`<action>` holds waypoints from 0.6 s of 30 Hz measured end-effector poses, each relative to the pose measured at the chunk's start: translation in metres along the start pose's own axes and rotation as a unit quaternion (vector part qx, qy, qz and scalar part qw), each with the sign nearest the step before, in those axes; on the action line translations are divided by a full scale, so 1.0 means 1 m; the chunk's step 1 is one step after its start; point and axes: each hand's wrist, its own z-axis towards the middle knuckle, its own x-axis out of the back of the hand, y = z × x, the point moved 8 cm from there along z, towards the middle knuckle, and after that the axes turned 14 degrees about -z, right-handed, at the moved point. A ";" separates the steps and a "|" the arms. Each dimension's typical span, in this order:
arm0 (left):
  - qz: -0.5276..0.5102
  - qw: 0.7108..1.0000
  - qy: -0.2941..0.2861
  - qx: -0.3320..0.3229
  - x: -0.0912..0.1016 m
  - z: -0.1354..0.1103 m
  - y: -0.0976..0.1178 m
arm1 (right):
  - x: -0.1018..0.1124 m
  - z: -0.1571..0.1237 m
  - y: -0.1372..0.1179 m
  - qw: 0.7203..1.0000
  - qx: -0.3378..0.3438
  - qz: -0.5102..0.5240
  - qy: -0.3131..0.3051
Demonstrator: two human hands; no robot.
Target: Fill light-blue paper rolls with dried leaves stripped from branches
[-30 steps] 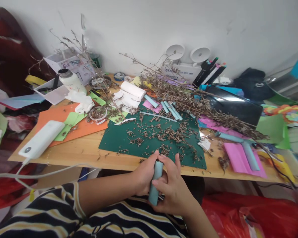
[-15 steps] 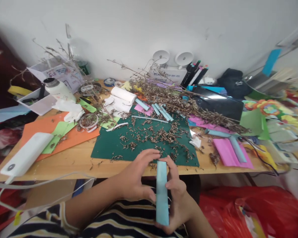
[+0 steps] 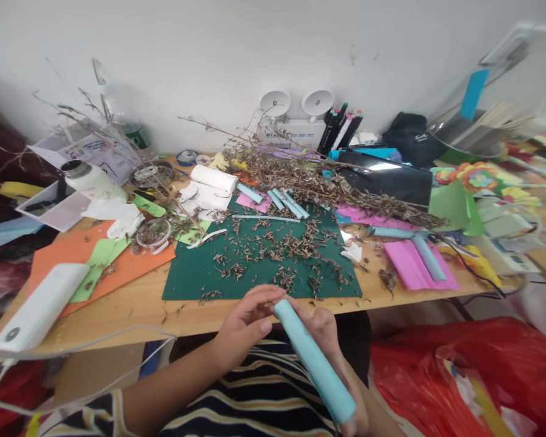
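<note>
A light blue paper tube lies slanted over my lap, its far end pointing up toward the desk edge. My right hand is wrapped round it from the right and below, part of its fingers hidden behind the tube. At the far end is my left hand, fingers stretched out and thumb apart; whether its fingertips touch the tube I cannot tell. Just beyond both hands, a green cutting mat carries scattered crumbled dry leaves and a thin pale blue strip.
Several blue paper tubes rest behind the mat, near a dried plant bundle. Pink paper lies right; orange paper and a white cabled device lie left. A red plastic bag is at lower right.
The blue tube has swung from nearly upright in view to a slant, its near end going right with my right hand. My left thumb has come away from the tube. The view has shifted slightly.
</note>
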 end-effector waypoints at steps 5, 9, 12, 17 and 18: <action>0.031 0.998 -0.050 -0.026 0.004 -0.006 0.005 | -0.012 -0.024 -0.009 0.962 -0.037 0.269 -0.015; -0.027 0.990 -0.113 0.083 -0.002 0.001 0.001 | -0.026 -0.027 -0.016 0.890 -0.055 0.442 -0.096; -0.004 0.969 -0.204 0.137 -0.021 0.006 0.003 | -0.027 -0.025 -0.026 0.847 -0.026 0.515 -0.132; 0.114 0.946 -0.278 0.120 -0.032 0.012 0.017 | -0.030 -0.032 -0.029 0.788 -0.060 0.591 -0.162; 0.130 0.941 -0.291 0.117 -0.033 0.011 0.018 | -0.031 -0.034 -0.029 0.774 -0.073 0.606 -0.167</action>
